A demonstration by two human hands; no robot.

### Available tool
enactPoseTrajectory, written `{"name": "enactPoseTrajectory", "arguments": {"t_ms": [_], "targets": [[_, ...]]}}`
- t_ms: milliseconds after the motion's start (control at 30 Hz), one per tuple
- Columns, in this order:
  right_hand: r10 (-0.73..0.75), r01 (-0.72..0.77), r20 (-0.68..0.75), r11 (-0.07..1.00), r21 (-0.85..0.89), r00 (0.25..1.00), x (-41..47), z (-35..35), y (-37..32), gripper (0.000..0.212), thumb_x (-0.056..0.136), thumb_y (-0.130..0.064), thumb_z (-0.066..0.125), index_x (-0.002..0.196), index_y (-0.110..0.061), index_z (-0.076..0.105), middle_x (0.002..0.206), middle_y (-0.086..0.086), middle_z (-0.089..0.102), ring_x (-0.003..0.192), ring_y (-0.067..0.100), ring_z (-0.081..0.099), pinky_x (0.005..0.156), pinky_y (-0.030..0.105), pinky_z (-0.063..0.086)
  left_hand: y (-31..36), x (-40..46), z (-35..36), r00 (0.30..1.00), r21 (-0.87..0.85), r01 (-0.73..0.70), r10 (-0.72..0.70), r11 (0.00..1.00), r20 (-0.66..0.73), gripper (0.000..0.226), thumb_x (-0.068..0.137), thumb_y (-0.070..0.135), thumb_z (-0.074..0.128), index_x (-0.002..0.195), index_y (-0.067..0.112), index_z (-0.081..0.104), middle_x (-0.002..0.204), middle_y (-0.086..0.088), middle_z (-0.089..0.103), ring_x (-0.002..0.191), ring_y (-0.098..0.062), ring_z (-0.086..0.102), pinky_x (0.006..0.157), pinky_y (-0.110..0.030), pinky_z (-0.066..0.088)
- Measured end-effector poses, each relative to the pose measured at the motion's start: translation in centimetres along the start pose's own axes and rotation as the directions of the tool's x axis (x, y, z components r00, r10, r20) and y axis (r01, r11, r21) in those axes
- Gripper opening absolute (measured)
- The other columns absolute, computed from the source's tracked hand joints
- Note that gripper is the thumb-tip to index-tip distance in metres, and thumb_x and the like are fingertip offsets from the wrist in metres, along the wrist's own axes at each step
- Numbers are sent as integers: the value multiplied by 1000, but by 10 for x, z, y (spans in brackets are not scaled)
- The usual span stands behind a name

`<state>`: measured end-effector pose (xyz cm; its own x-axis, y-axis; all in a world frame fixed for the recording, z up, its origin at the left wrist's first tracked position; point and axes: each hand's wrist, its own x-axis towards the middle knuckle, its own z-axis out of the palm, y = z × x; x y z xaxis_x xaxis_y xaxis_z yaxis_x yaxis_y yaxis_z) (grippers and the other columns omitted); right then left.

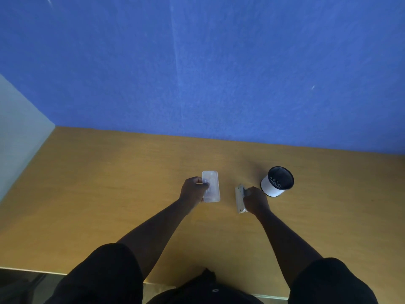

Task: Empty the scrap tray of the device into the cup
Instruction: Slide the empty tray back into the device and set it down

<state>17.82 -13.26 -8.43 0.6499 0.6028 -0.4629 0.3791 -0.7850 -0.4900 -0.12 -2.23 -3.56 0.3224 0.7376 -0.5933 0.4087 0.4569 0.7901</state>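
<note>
Now two bare arms reach forward over a wooden table (109, 194), and each hand holds one piece. The left hand (192, 189) is closed on the left long edge of a clear plastic tray (211, 186), the thumb on top and the other fingers hidden below it. This tray is a pale rounded rectangle with its long side running from 12 to 6 o'clock. Its flat face looks up to the camera, and I cannot tell if scraps are inside it.

At 3 o'clock from the tray, with a gap of bare table between them, the right hand (255, 200) grips a small grey-white device (240, 198). The fingers are wrapped around its right side, so only a narrow long edge of the device shows, standing on edge and slightly tilted. I cannot tell whether it touches the table or is held just above it.

At 2 o'clock from the right hand, just beside the knuckles, a cup (277, 182) stands on the table. It is white outside and dark inside, it leans a little to the right in this wide view, and some small pale bits are visible at its dark bottom.

Behind the table, at 12 o'clock, a blue wall (219, 62) rises, and black short sleeves (105, 275) fill the bottom corners.
</note>
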Motion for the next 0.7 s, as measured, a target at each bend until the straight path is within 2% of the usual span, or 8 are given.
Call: {"name": "enactPoseTrajectory", "arguments": {"t_ms": [67, 133, 200, 267, 333, 500, 600, 700], "targets": [[5, -8, 15, 988, 152, 1000, 0, -8, 3, 31, 95, -11, 45, 117, 3, 64, 115, 22, 65, 101, 36, 62, 76, 39, 51, -1, -2, 3, 1000, 1, 2, -2, 1000, -11, 20, 86, 13, 65, 97, -4, 67, 96, -24, 67, 99, -45, 68, 84, -65, 56], [29, -46, 55, 935, 351, 998, -5, -15, 5, 33, 94, -7, 45, 121, 1, 62, 112, 20, 66, 99, 35, 64, 72, 38, 50, -2, -3, 7, 1000, -8, 6, -6, 1000, -18, 21, 86, 12, 64, 97, -5, 66, 93, -22, 66, 90, -41, 68, 84, -64, 56], [16, -74, 122, 868, 491, 992, -14, -24, 6, 34, 92, 0, 43, 122, -1, 59, 99, 17, 67, 82, 28, 65, 61, 31, 48, -4, -4, 14, 1000, -9, 3, -3, 1000, -14, 19, 85, 11, 63, 94, -5, 66, 89, -20, 64, 83, -34, 66, 83, -61, 57], [-8, -83, 161, 833, 547, 987, -20, -31, 6, 37, 92, 3, 40, 122, -6, 59, 85, 11, 64, 64, 17, 57, 47, 22, 42, -6, -4, 19, 1000, -22, 0, 0, 1000, -10, 13, 85, 10, 62, 88, -2, 67, 86, -18, 63, 80, -30, 65, 81, -58, 57], [-39, -71, 173, 808, 585, 984, -24, -36, 7, 33, 92, 1, 44, 119, -7, 61, 85, 11, 65, 63, 17, 55, 48, 23, 40, -8, -5, 24, 1000, -47, 3, -3, 999, 8, 10, 87, 8, 62, 85, 1, 69, 86, -16, 63, 81, -29, 65, 80, -55, 58], [-183, 85, 122, 825, 559, 975, -28, -44, 5, 30, 86, -8, 69, 116, -9, 66, 87, 7, 72, 61, 10, 66, 52, 22, 51, -12, -5, 42, 996, -158, 89, -83, 983, 43, 14, 88, 4, 62, 82, 11, 72, 92, -16, 64, 88, -30, 64, 89, -58, 54], [-230, 189, 41, 876, 444, 972, -29, -47, 0, 34, 81, -8, 73, 114, -13, 68, 91, 5, 75, 73, 17, 73, 65, 36, 61, -10, -9, 53, 989, -249, 142, -128, 958, 69, 16, 90, 1, 60, 100, 6, 71, 104, -18, 68, 98, -35, 67, 89, -52, 57], [-260, 254, -28, 910, 328, 965, -31, -48, -6, 33, 81, -13, 72, 113, -17, 68, 91, 5, 76, 78, 21, 73, 71, 41, 62, -6, -14, 60, 984, -316, 177, -157, 932, 85, 17, 90, -3, 57, 96, 7, 69, 110, -22, 68, 108, -40, 66, 92, -58, 55]]}}
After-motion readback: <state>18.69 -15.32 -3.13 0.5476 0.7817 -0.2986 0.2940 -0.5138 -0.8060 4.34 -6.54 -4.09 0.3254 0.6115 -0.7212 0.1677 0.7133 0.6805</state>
